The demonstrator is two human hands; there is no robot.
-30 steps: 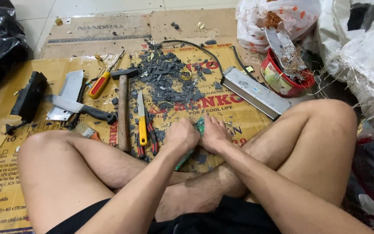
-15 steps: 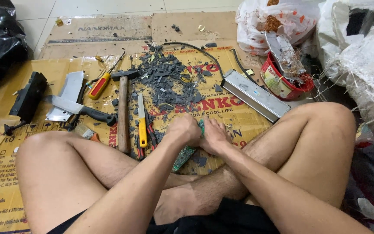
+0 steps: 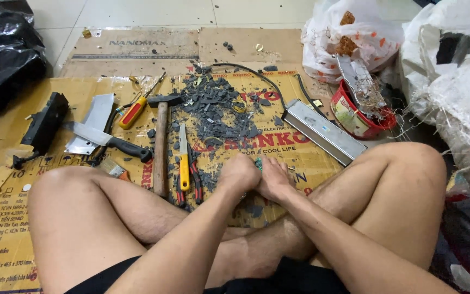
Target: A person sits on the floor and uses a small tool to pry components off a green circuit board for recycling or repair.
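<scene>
I sit cross-legged on flattened cardboard (image 3: pixel 6 228). My left hand (image 3: pixel 239 174) and my right hand (image 3: pixel 274 178) are pressed together in front of my shins, both closed around a small green part (image 3: pixel 258 162) of which only the tip shows between them. Just left of my left hand lie red-handled pliers (image 3: pixel 195 179) and a yellow-handled cutter knife (image 3: pixel 183 163). A pile of dark grey broken fragments (image 3: pixel 213 111) is spread on the cardboard beyond my hands.
A wooden-handled hammer (image 3: pixel 160 147), a red and yellow screwdriver (image 3: pixel 134 111), a cleaver blade (image 3: pixel 91 122), a black-handled knife (image 3: pixel 110 142) and a black block (image 3: pixel 44 125) lie at left. A long metal box (image 3: pixel 325 133), a red tub (image 3: pixel 354 117) and sacks (image 3: pixel 452 81) stand at right.
The green part stuck out lower between my hands before; now both hands have closed tighter around it and only its tip shows. The view has shifted slightly.
</scene>
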